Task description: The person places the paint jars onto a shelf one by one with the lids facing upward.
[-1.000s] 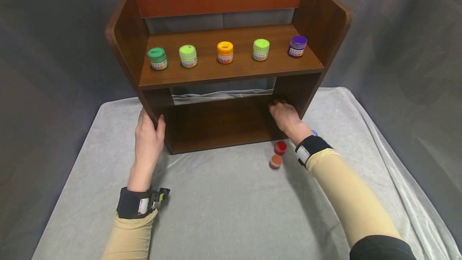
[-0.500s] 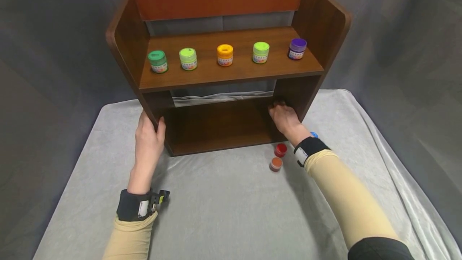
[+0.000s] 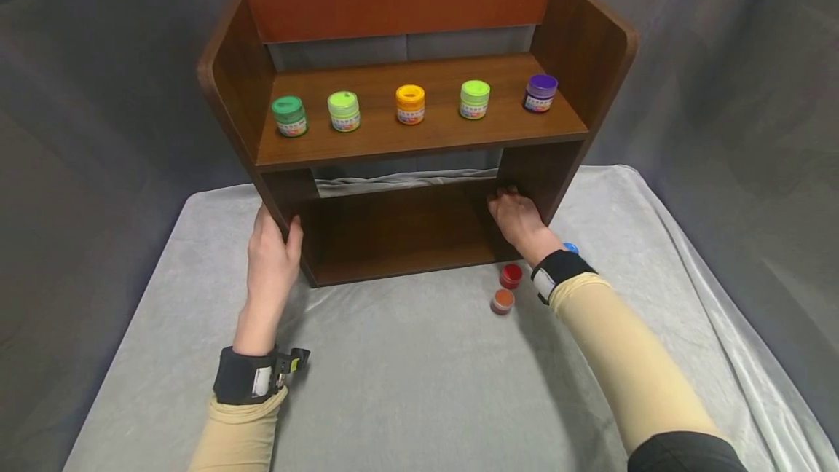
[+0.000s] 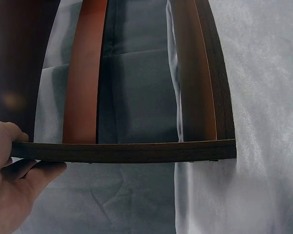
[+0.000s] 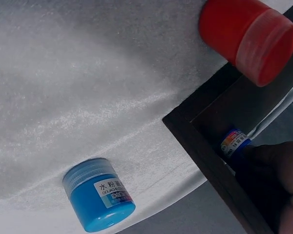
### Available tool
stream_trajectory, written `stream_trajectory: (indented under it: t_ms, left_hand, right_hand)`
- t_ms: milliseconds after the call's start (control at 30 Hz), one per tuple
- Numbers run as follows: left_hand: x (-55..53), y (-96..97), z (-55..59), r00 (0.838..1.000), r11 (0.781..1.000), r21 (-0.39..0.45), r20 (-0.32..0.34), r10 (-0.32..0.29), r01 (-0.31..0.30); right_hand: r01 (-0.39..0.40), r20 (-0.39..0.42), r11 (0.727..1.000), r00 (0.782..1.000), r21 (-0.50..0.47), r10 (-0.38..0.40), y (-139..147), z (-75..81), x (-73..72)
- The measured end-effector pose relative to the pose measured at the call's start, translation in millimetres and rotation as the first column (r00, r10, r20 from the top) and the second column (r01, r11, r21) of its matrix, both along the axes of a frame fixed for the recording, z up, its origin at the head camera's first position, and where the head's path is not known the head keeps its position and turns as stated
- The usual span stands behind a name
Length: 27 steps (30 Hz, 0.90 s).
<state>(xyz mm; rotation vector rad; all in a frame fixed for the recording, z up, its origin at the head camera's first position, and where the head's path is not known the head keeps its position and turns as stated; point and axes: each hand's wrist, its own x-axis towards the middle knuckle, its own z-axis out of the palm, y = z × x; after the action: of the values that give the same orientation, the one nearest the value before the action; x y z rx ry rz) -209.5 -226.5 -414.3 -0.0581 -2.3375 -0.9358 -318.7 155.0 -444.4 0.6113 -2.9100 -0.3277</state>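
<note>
My left hand [image 3: 272, 257] grips the front edge of the brown wooden shelf's [image 3: 406, 239] left side panel, thumb inside and fingers outside. Inside the lower compartment, at its right end, my right hand [image 3: 520, 221] holds a small dark blue paint jar [image 5: 235, 142]. The head view hides that jar behind the hand; in the right wrist view its label shows near the side panel. Just in front of the shelf, below the right wrist, a red paint jar [image 3: 510, 276] and an orange-brown jar [image 3: 502, 301] stand on the cloth.
On the upper board stand a green jar [image 3: 290, 116], a light green jar [image 3: 344, 111], a yellow-orange jar [image 3: 410, 105], another light green jar [image 3: 475, 100] and a purple jar [image 3: 540, 93]. A light blue jar [image 5: 100, 195] stands right of the shelf on the grey cloth [image 3: 406, 377].
The shelf and jars appear slightly lower in the head view. Both hands keep their places on and in the shelf.
</note>
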Motion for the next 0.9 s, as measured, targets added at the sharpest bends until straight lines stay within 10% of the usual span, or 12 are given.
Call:
stream_trajectory:
  t_ms: [900]
  left_hand:
    - [-1.0, -1.7, -2.7, 1.000, 1.000, 0.002, 0.000, 0.005, -0.005]
  right_hand:
    - [0.013, 0.034, 0.999, 0.999, 0.032, -0.014, -2.3, 0.7, -1.8]
